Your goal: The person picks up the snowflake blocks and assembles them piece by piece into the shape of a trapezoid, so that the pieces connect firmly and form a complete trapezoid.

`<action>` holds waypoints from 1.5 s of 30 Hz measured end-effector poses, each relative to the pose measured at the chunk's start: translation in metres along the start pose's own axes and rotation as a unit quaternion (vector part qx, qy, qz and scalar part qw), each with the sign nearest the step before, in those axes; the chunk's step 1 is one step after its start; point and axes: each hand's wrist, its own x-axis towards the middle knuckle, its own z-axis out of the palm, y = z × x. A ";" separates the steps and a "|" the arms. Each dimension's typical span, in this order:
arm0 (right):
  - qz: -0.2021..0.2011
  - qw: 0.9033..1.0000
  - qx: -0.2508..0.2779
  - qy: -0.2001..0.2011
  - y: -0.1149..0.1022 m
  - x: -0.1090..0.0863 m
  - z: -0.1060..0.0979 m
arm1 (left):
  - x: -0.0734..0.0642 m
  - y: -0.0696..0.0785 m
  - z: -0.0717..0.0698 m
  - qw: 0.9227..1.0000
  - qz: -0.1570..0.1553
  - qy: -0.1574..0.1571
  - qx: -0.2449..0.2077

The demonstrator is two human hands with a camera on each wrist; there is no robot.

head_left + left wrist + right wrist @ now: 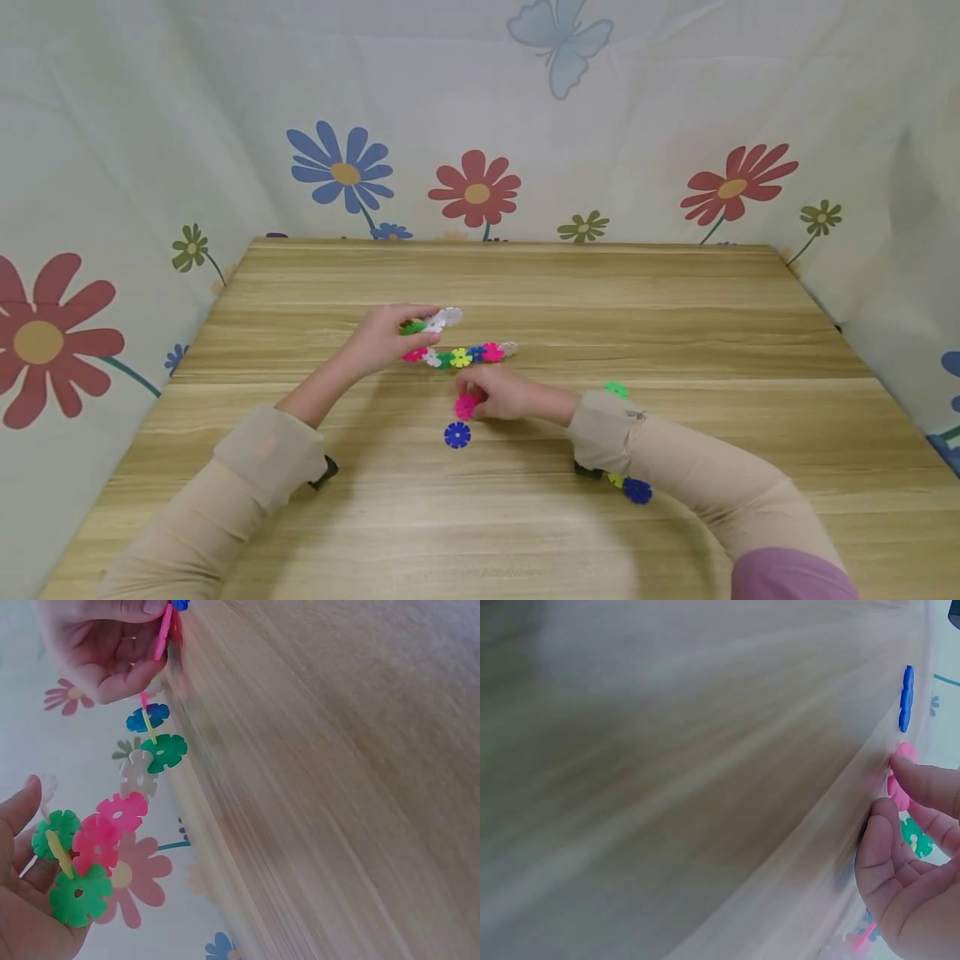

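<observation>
Slotted plastic flower discs are joined into a curved chain (461, 357) of green, yellow, blue, pink and white pieces. My left hand (386, 337) grips one end of it, where a white disc (450, 317) sticks out past the fingertips; in the left wrist view a green disc (80, 895) lies against the palm side. Closer to me, my right hand (502, 392) pinches a pink disc (465, 407) between thumb and fingers, low over the table. Just in front of that lies a loose blue disc (457, 434).
Beside my right sleeve, a green disc (617, 389) lies on the far side, with a yellow disc (617, 480) and a dark blue disc (637, 491) on the near side. The sleeve partly covers this area. A flower-printed curtain (630, 125) surrounds the wooden table (480, 533).
</observation>
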 end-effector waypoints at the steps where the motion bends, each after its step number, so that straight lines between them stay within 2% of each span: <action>1: 0.002 1.000 -0.001 0.003 0.001 -0.002 0.000 | 0.000 0.000 0.000 1.000 0.001 0.001 0.000; 8: -0.009 0.999 0.012 0.036 0.013 -0.013 -0.001 | 0.001 0.004 0.003 1.000 0.012 0.002 0.006; 11: -0.016 0.998 0.045 0.044 0.016 -0.018 -0.003 | 0.001 0.006 0.005 1.000 0.016 -0.002 0.002; 14: -0.013 0.994 0.100 0.047 0.016 -0.025 -0.008 | 0.001 0.008 0.006 1.000 0.024 -0.002 -0.002; 18: -0.002 0.983 0.172 0.066 0.014 -0.036 -0.021 | 0.000 0.011 0.008 0.999 0.040 -0.001 0.000; 21: -0.002 0.968 0.230 0.096 0.012 -0.043 -0.032 | 0.000 0.012 0.010 0.999 0.053 -0.001 0.006; 24: -0.008 0.954 0.264 0.139 0.012 -0.047 -0.042 | -0.002 0.015 0.011 0.997 0.070 0.000 0.015; 29: -0.002 0.937 0.278 0.211 0.009 -0.051 -0.055 | -0.004 0.018 0.015 0.994 0.106 0.010 0.033; 33: 0.010 0.922 0.302 0.244 0.005 -0.054 -0.060 | -0.007 0.020 0.019 0.991 0.125 0.019 0.049; 36: 0.015 0.916 0.306 0.258 0.004 -0.055 -0.062 | -0.010 0.023 0.021 0.988 0.139 0.028 0.064; 45: 0.027 0.913 0.315 0.258 0.002 -0.056 -0.062 | -0.014 0.031 0.025 0.975 0.180 0.058 0.117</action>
